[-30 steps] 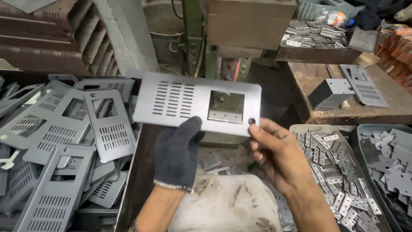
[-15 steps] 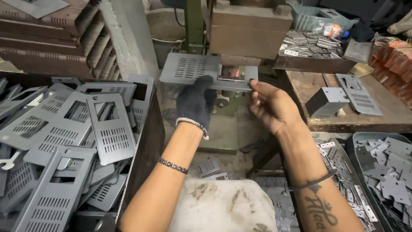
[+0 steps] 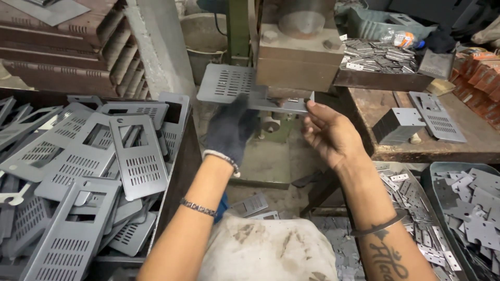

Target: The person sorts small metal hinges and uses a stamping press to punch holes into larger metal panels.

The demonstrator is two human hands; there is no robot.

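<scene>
A grey slotted metal panel (image 3: 226, 83) lies flat under the block-shaped head of a press (image 3: 297, 62) straight ahead. My left hand (image 3: 229, 130), in a dark glove, holds the panel from below near its middle. My bare right hand (image 3: 328, 132) pinches the panel's right edge with its fingertips. The panel's right half is hidden beneath the press head.
A bin (image 3: 179, 171) at left is piled with several similar grey slotted panels (image 3: 133, 156). Trays of small metal pieces (image 3: 469, 208) sit at lower right. A workbench (image 3: 380, 112) at right carries a bent metal box (image 3: 398, 125), another panel (image 3: 437, 117) and a tray of small plates (image 3: 380, 54).
Both hands have carried the panel away from my body, turned it flat, and slid it under the press head.
</scene>
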